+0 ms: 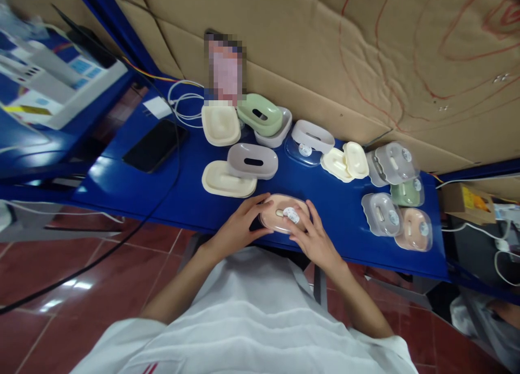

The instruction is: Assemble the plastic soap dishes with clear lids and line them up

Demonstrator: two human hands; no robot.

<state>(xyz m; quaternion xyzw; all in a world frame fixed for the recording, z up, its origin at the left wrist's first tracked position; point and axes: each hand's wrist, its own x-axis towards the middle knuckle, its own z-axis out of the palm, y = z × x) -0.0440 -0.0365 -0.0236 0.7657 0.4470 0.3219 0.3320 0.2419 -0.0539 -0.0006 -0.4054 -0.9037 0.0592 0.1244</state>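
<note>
I face a long blue table [341, 206]. At its near edge my left hand [246, 222] and right hand [312, 234] grasp opposite ends of the peach box [279, 201] — whether it rests on the table or just above, I can't tell. To handle it well, I'd keep both grips light and level, as its glossy top could slip — and avoid rubbing the white label [291, 215].

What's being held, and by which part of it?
A clear-covered peach dish, by its two ends: the left hand at one end, the right hand at the other, reaching over its top.
</note>
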